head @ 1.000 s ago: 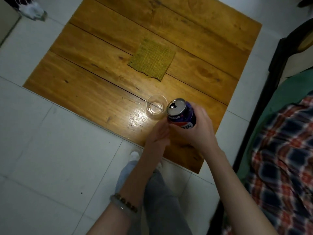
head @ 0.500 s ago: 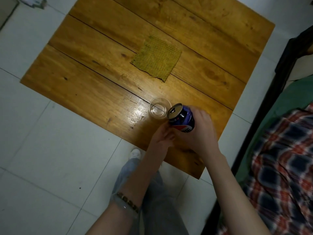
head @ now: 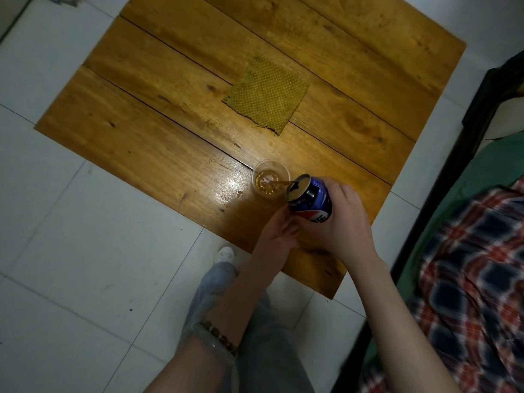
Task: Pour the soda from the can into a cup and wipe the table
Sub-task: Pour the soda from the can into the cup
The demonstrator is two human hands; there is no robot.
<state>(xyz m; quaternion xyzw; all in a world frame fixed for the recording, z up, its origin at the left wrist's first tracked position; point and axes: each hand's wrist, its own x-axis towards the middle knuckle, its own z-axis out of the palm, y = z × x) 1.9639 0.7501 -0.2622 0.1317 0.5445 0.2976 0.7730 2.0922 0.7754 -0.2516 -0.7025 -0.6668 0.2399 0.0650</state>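
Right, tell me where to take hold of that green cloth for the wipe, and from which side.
Probably best to pinch the cloth at its near corner, the frayed one pointing toward the cup, coming from above on the person's side. It lies flat on the table, so only an edge or corner can be lifted, and that corner is nearest.

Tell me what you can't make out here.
- Soda left in the can: head view, opaque wall hides it.
- Fingertips of the left hand: head view, tucked under can and right hand; grip unclear.
- Fill level of the cup: head view, seen only from above.
- Far corner of the table: head view, cut by top edge.
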